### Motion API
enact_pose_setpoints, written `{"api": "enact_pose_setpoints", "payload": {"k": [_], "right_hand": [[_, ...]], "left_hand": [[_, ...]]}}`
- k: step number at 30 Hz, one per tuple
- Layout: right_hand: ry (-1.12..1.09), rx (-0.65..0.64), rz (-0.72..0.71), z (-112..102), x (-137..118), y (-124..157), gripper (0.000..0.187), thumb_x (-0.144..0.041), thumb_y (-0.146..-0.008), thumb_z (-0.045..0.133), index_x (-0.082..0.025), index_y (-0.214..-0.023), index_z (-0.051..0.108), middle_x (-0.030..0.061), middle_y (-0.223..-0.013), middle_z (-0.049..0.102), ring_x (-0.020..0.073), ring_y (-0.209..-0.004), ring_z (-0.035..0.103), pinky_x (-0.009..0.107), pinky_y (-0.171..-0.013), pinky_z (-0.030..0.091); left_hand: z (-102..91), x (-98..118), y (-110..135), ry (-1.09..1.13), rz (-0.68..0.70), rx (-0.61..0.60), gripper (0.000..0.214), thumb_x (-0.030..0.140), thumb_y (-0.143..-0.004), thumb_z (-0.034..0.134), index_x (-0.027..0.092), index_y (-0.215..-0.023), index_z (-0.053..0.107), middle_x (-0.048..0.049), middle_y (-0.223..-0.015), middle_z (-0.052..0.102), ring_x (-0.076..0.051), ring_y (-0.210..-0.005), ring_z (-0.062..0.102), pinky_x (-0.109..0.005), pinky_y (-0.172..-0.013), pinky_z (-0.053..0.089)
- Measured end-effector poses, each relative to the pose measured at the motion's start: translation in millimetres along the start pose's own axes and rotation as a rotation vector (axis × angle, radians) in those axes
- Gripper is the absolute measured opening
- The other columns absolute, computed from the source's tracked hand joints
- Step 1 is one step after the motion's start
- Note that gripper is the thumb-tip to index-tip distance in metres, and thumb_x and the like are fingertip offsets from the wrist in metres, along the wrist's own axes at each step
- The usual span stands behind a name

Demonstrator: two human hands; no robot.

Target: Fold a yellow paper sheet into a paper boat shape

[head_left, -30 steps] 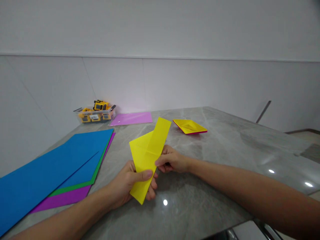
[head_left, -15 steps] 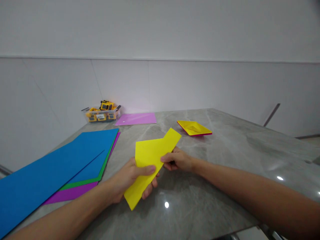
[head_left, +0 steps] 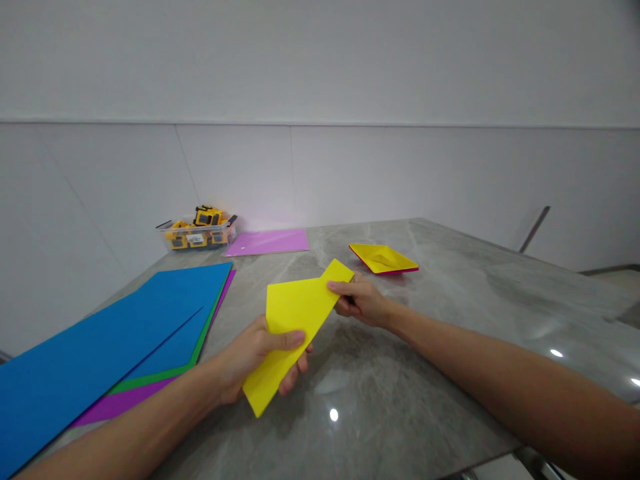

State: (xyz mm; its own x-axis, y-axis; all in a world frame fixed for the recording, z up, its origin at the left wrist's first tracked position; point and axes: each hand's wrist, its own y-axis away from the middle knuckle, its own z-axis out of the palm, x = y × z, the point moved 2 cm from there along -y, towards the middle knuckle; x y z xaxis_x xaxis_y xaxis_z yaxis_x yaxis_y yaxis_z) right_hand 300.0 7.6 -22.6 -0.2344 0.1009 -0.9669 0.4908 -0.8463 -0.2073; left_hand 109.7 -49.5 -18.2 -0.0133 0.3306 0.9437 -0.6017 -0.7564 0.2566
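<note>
A folded sheet of yellow paper [head_left: 295,307] is held up over the table between both hands. My left hand [head_left: 263,357] grips its lower part, thumb flat on the front face and fingers curled behind. With thumb on top and fingers underneath, my right hand [head_left: 363,300] pinches the narrow strip at the upper right. That strip sticks out past the paper's slanted edge. Farther back, a folded paper boat [head_left: 384,259], yellow inside and red along its outer rim, rests on the table just beyond my right hand.
Large blue sheets [head_left: 125,320] lie on the left over green and purple ones [head_left: 123,403]. Toward the back of the grey marbled table [head_left: 400,400] are a pink sheet [head_left: 270,241] and a clear plastic box [head_left: 200,239] of yellow-and-black toy vehicles. A white wall stands behind.
My right hand has slid up along the yellow paper toward the tip of the strip. My left hand keeps its hold. The whole view has shifted slightly.
</note>
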Motion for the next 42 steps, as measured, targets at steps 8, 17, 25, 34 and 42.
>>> {"api": "enact_pose_setpoints", "payload": {"k": [8,17,25,34,42], "right_hand": [[0.058,0.059,-0.009,0.2,9.1,-2.4,0.058,-0.066,-0.081,0.043,-0.018,-0.048,0.041,-0.0064,-0.032,0.031,0.0055,-0.029,0.021,0.022,-0.035,0.01],[0.355,0.105,0.021,4.7,12.6,4.7,0.073,-0.078,-0.08,0.027,-0.019,-0.04,0.04,-0.0028,-0.032,0.032,0.0064,-0.03,0.027,0.021,-0.033,0.018],[0.311,0.22,-0.028,14.8,18.9,6.5,0.065,-0.074,-0.081,0.034,-0.019,-0.049,0.042,-0.0044,-0.036,0.035,0.007,-0.033,0.031,0.021,-0.034,0.021],[0.364,0.232,-0.042,12.6,13.9,9.6,0.07,-0.076,-0.081,0.033,-0.02,-0.039,0.038,-0.0037,-0.032,0.031,0.0062,-0.031,0.028,0.022,-0.035,0.018],[0.351,0.261,-0.031,6.1,13.2,8.5,0.072,-0.076,-0.081,0.033,-0.021,-0.035,0.035,-0.0033,-0.03,0.028,0.0065,-0.03,0.027,0.024,-0.035,0.018]], "left_hand": [[-11.4,-2.4,-1.3,-0.033,-0.07,0.018,0.033,0.039,-0.074,0.071,0.008,-0.083,0.063,-0.0084,-0.069,0.068,-0.014,-0.048,0.062,-0.022,-0.046,0.048],[-15.6,4.4,-1.0,-0.705,0.304,0.599,0.092,0.044,-0.07,0.073,0.02,-0.143,0.023,-0.0189,-0.134,0.048,-0.032,-0.111,0.058,-0.048,-0.093,0.046],[-5.4,-0.2,3.1,-1.056,0.456,0.406,0.082,0.047,-0.067,0.072,0.022,-0.138,0.04,-0.0119,-0.137,0.043,-0.034,-0.123,0.045,-0.048,-0.107,0.032],[-4.2,-1.2,0.8,-1.023,0.483,0.403,0.07,0.037,-0.067,0.072,0.021,-0.129,0.045,-0.0095,-0.124,0.05,-0.031,-0.113,0.05,-0.045,-0.101,0.037],[-4.8,-0.2,1.3,-1.021,0.476,0.409,0.069,0.036,-0.067,0.072,0.021,-0.128,0.046,-0.0094,-0.124,0.05,-0.03,-0.112,0.051,-0.046,-0.101,0.037]]}}
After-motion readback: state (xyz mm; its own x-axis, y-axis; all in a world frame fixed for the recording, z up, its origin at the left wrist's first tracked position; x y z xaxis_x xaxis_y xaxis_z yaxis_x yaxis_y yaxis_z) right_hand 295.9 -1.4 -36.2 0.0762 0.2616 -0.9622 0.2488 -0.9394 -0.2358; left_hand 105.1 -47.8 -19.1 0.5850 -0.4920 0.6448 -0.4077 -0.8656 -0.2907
